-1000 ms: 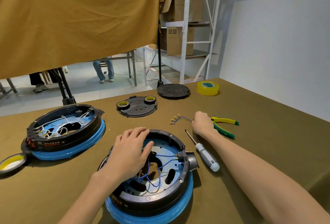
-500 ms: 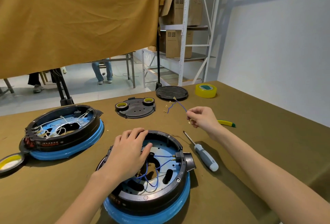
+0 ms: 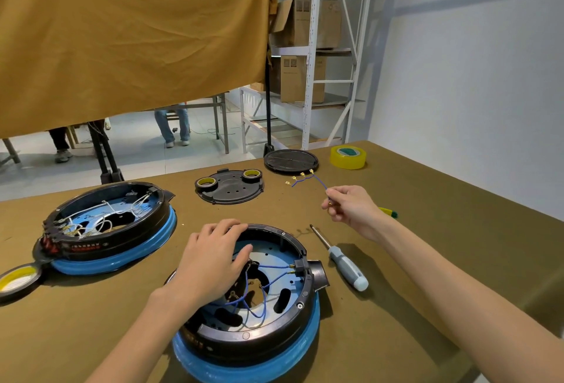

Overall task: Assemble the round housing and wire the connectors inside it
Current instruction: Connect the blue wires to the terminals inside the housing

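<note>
A round black housing (image 3: 283,326) on a blue ring sits near the table's front, with blue wires (image 3: 262,297) looped inside it. My left hand (image 3: 210,263) rests on its far-left rim, fingers spread, thumb reaching inside. My right hand (image 3: 351,207) is raised above the table to the right of the housing. It pinches one end of a blue wire harness (image 3: 305,179) whose brass terminals hang out to the left in the air.
A second housing (image 3: 106,230) with white wires stands at left. A grey-handled screwdriver (image 3: 341,260) lies right of the near housing. Two black covers (image 3: 232,189) (image 3: 291,160), tape rolls (image 3: 348,156) (image 3: 18,280) and a yellow-green pliers handle (image 3: 387,211) lie around.
My right hand has lifted the blue wire harness off the table beside the pliers and holds it in the air. My left hand has stayed on the housing rim.
</note>
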`<state>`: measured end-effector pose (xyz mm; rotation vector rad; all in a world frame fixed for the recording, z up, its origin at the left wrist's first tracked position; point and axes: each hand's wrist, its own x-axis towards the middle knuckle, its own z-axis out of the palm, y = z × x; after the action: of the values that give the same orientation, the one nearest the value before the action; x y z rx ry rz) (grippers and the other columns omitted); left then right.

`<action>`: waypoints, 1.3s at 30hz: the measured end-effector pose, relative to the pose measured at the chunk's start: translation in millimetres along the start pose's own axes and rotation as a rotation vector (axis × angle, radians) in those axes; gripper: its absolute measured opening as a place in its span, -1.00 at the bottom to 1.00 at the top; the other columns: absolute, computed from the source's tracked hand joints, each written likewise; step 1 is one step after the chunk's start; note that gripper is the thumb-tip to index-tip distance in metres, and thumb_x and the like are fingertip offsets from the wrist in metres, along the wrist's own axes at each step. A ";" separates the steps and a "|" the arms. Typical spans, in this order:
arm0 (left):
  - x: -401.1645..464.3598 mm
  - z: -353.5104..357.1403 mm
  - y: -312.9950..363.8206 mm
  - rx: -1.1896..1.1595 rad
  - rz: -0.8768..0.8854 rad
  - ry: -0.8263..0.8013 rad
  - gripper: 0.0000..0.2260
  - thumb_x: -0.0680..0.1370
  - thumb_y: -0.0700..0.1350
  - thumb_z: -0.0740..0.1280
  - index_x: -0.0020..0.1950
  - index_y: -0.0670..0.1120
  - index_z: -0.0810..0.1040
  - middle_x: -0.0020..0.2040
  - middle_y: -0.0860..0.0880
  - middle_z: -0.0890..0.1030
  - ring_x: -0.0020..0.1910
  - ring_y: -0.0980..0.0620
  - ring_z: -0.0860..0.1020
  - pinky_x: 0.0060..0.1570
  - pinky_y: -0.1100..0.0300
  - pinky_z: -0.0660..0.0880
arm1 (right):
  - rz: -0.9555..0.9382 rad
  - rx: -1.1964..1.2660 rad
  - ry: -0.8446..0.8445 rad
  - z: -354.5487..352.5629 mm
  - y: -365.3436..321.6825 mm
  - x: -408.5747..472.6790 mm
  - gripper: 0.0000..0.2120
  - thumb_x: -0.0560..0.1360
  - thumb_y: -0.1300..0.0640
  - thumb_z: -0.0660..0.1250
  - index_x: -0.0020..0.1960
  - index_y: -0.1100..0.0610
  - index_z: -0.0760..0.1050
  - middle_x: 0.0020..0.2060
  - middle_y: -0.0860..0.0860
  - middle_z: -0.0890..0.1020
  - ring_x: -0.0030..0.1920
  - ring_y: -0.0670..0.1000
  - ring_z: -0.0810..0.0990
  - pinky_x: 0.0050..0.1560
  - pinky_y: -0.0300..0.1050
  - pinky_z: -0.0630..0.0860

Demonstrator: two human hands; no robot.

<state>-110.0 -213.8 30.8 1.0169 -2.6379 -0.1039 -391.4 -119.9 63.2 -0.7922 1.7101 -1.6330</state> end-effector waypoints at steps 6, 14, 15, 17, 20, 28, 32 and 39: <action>4.1 -17.6 -23.0 -0.150 0.003 -0.116 -0.63 0.73 0.09 0.08 0.53 0.20 0.40 0.47 0.23 0.40 0.40 0.07 0.34 0.41 0.05 0.28 | 0.014 -0.053 -0.153 26.6 1.7 -25.7 -0.88 0.71 0.21 0.20 0.10 0.23 0.50 -0.35 0.06 0.53 -0.48 -0.07 0.39 -0.48 -0.24 0.28; -4.8 -19.4 -40.3 -0.579 -0.108 -0.026 -0.61 0.66 -0.31 0.21 0.41 0.01 0.56 0.32 0.12 0.58 0.33 0.18 0.48 0.34 0.28 0.32 | -0.226 -0.193 -0.336 57.9 -9.4 -47.6 -0.88 0.72 0.17 0.19 0.06 0.17 0.48 -0.39 0.01 0.62 -0.47 -0.05 0.46 -0.50 -0.26 0.33; -5.5 -17.0 -38.6 -0.608 -0.136 0.003 -0.59 0.64 -0.35 0.20 0.39 0.00 0.57 0.31 0.10 0.59 0.32 0.16 0.49 0.33 0.27 0.34 | -0.250 -0.221 -0.329 60.9 -7.4 -47.9 -0.88 0.72 0.17 0.19 0.06 0.17 0.48 -0.40 0.00 0.62 -0.47 -0.06 0.48 -0.49 -0.27 0.35; -6.8 -12.1 -31.5 -0.691 -0.181 0.055 -0.59 0.62 -0.39 0.20 0.36 -0.04 0.59 0.27 0.06 0.62 0.30 0.14 0.53 0.30 0.27 0.39 | -0.274 -0.256 -0.292 67.4 -0.8 -47.0 -0.88 0.72 0.19 0.18 0.06 0.19 0.46 -0.43 0.00 0.63 -0.48 -0.07 0.50 -0.47 -0.29 0.39; -8.1 -9.4 -18.1 -0.791 -0.204 0.072 -0.63 0.63 -0.37 0.23 0.33 -0.04 0.60 0.22 0.09 0.64 0.19 0.25 0.56 0.09 0.50 0.43 | -0.323 -0.323 -0.173 71.8 12.7 -42.4 -0.88 0.71 0.22 0.18 0.04 0.21 0.46 -0.46 -0.02 0.62 -0.50 -0.10 0.48 -0.39 -0.28 0.42; -22.9 -17.9 -26.3 -0.760 -0.213 0.319 -0.85 0.66 -0.18 0.28 0.12 0.03 0.60 0.09 0.13 0.61 0.08 0.26 0.55 0.02 0.30 0.46 | -0.478 -0.599 -0.158 70.4 19.5 -41.0 -0.88 0.70 0.13 0.21 0.00 0.03 0.48 -0.37 -0.05 0.68 -0.41 -0.14 0.55 -0.22 -0.12 0.52; -26.4 -16.0 -17.6 -0.584 -0.045 0.465 -0.78 0.60 -0.19 0.39 0.22 0.00 0.55 0.17 0.10 0.48 0.15 0.29 0.42 0.22 0.30 0.35 | -0.455 -0.537 -0.260 76.0 9.8 -50.8 -0.89 0.69 0.17 0.23 0.04 0.15 0.52 -0.42 -0.01 0.65 -0.42 -0.10 0.52 -0.28 -0.20 0.48; -24.5 -22.1 -20.9 -0.765 -0.128 0.289 -0.85 0.65 -0.12 0.35 0.11 0.10 0.66 -0.14 0.13 0.72 -0.08 0.23 0.65 0.02 0.21 0.60 | -0.382 -0.338 -0.370 71.1 2.2 -66.1 -0.90 0.70 0.24 0.21 0.06 0.23 0.49 -0.39 0.05 0.63 -0.42 -0.06 0.52 -0.36 -0.28 0.46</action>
<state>-72.5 -212.1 41.6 0.8331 -1.9865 -0.8476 -294.6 -111.6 61.8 -1.5601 1.6487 -1.3228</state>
